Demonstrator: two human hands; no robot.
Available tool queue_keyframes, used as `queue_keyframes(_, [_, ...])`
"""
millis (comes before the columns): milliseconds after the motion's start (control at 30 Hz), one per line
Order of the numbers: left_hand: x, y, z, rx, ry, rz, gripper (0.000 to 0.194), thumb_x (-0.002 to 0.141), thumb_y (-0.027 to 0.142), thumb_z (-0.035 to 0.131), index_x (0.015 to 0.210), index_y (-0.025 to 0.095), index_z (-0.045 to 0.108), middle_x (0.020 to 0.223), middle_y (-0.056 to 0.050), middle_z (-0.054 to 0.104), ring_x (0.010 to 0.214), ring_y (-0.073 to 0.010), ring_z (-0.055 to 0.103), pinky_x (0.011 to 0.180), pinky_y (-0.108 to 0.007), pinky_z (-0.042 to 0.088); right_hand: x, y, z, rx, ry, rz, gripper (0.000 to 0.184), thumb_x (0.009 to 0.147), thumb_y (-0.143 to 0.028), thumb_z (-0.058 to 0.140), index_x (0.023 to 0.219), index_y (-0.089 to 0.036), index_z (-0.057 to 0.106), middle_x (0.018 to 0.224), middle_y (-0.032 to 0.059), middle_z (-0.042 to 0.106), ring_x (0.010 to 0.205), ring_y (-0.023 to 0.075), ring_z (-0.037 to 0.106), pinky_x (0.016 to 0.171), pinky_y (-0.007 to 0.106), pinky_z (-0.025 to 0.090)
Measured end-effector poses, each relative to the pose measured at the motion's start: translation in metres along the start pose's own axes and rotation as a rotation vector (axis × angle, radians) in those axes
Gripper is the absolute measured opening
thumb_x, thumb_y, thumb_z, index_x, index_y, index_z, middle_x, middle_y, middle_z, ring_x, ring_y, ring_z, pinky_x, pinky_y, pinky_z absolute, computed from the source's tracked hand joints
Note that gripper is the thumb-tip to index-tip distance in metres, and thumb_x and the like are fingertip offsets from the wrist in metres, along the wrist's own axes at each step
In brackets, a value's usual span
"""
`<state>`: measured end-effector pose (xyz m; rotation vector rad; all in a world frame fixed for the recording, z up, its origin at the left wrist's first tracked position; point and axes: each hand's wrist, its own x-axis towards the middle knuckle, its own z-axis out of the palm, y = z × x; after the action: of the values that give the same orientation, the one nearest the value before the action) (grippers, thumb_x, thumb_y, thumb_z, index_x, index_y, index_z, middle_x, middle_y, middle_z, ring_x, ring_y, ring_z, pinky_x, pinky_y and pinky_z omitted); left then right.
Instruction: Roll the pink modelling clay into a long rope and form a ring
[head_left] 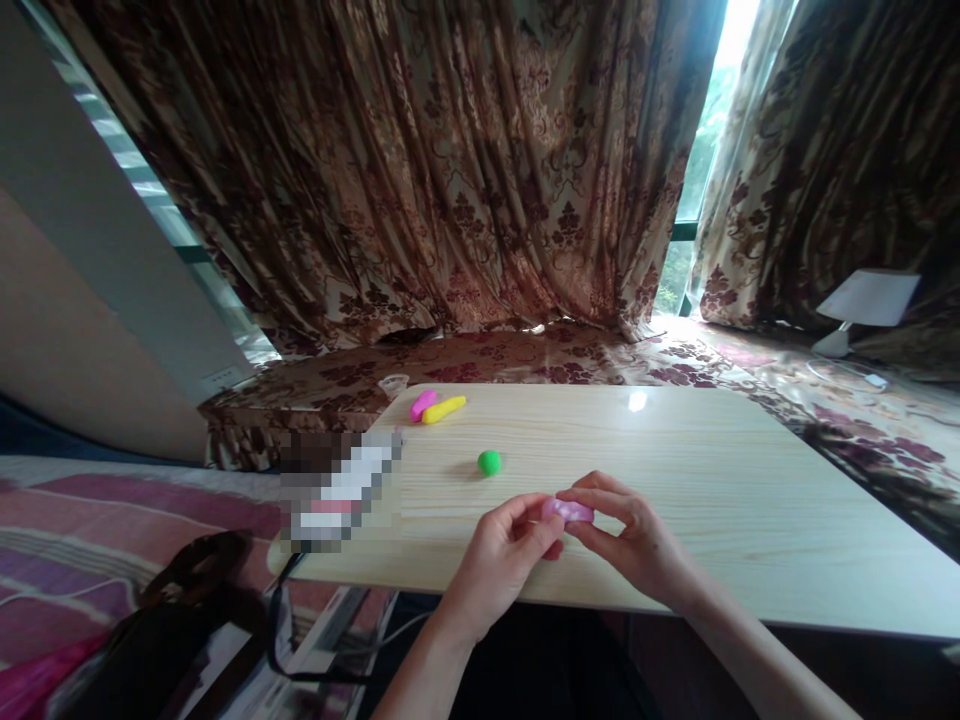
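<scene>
Right now, your left hand (pixel 504 555) and right hand (pixel 637 535) pinch the pale pink piece (pixel 571 511) at lower centre, its shaping seemingly unfinished. Mid-frame, the green ball (pixel 490 462) looks already rounded; farther left, the yellow stick (pixel 445 410) and bright pink stick (pixel 421 405) lie untouched.

smooth wood-grain tabletop (pixel 720 470) with glossy highlight, matt clay-like green ball (pixel 489 463), smooth clay-like yellow roll (pixel 445 410), floral curtain (pixel 480 170) of folded cloth with satiny sheen
</scene>
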<state>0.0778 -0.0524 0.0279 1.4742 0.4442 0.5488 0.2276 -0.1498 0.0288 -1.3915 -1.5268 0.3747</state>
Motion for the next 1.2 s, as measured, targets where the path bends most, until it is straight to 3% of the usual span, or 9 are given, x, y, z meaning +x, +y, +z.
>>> queue_keyframes(133, [0.0,0.002,0.002,0.026,-0.017,0.007,0.028,0.081,0.035,0.061,0.098,0.014,0.067,0.081,-0.005,0.067,0.07,-0.0137,0.058,0.07,-0.025,0.044,0.001,-0.006,-0.011,0.004,-0.118,0.012,0.025,0.083,-0.03,0.063,0.106,-0.021,0.064,0.092,0.0044,0.061,0.086,0.0181,0.058,0.076,0.029,0.047])
queue_keyframes(200, [0.0,0.004,0.003,0.03,-0.013,0.012,0.027,0.079,0.034,0.063,0.097,0.014,0.068,0.076,-0.004,0.067,0.07,-0.014,0.058,0.069,-0.024,0.044,0.001,-0.009,-0.015,0.004,-0.158,0.027,0.02,0.085,-0.032,0.06,0.101,-0.021,0.067,0.09,0.004,0.062,0.084,0.0178,0.058,0.075,0.028,0.047])
queue_keyframes(300, [0.0,0.007,0.004,0.035,-0.007,0.022,0.026,0.077,0.033,0.066,0.094,0.014,0.069,0.075,-0.004,0.068,0.068,-0.0135,0.057,0.065,-0.023,0.043,0.002,-0.011,-0.015,0.002,-0.15,0.022,0.021,0.09,-0.032,0.052,0.091,-0.021,0.071,0.086,0.0043,0.063,0.082,0.0173,0.059,0.075,0.028,0.047])
queue_keyframes(533, [-0.002,0.007,0.002,-0.03,-0.071,-0.037,0.034,0.084,0.041,0.054,0.104,0.015,0.066,0.083,-0.006,0.066,0.072,-0.0152,0.059,0.072,-0.028,0.047,0.001,-0.003,-0.005,-0.038,-0.003,-0.063,0.023,0.086,-0.025,0.057,0.108,-0.025,0.065,0.094,0.0054,0.059,0.086,0.0182,0.058,0.076,0.03,0.048])
queue_keyframes(667, [-0.003,0.004,0.004,-0.05,-0.077,-0.016,0.035,0.086,0.04,0.052,0.104,0.013,0.066,0.074,-0.005,0.063,0.067,-0.0137,0.056,0.068,-0.028,0.046,0.0,-0.003,-0.009,-0.017,-0.053,-0.029,0.039,0.082,-0.025,0.064,0.121,-0.025,0.057,0.097,0.0045,0.057,0.089,0.0178,0.057,0.079,0.03,0.047])
queue_keyframes(800, [-0.004,0.004,0.005,0.008,-0.055,0.032,0.03,0.085,0.035,0.055,0.102,0.013,0.067,0.067,-0.003,0.061,0.065,-0.0121,0.053,0.065,-0.024,0.042,0.001,-0.009,-0.011,0.005,-0.123,0.045,0.025,0.09,-0.03,0.053,0.112,-0.022,0.063,0.088,0.0038,0.06,0.082,0.016,0.057,0.072,0.027,0.047])
queue_keyframes(967, [-0.006,0.007,0.002,0.017,-0.096,0.03,0.032,0.087,0.037,0.051,0.101,0.012,0.066,0.071,-0.004,0.061,0.066,-0.0134,0.055,0.066,-0.027,0.044,0.002,-0.009,-0.01,0.006,-0.062,0.034,0.022,0.092,-0.029,0.05,0.105,-0.02,0.065,0.085,0.0042,0.06,0.08,0.016,0.058,0.072,0.028,0.046])
queue_keyframes(1200, [-0.008,0.006,0.001,0.012,-0.115,-0.013,0.034,0.089,0.039,0.048,0.094,0.01,0.066,0.071,-0.004,0.06,0.067,-0.0138,0.056,0.067,-0.028,0.045,-0.002,-0.004,-0.011,-0.03,-0.102,0.005,0.03,0.081,-0.029,0.065,0.11,-0.02,0.062,0.089,0.0038,0.059,0.082,0.0168,0.057,0.074,0.028,0.045])
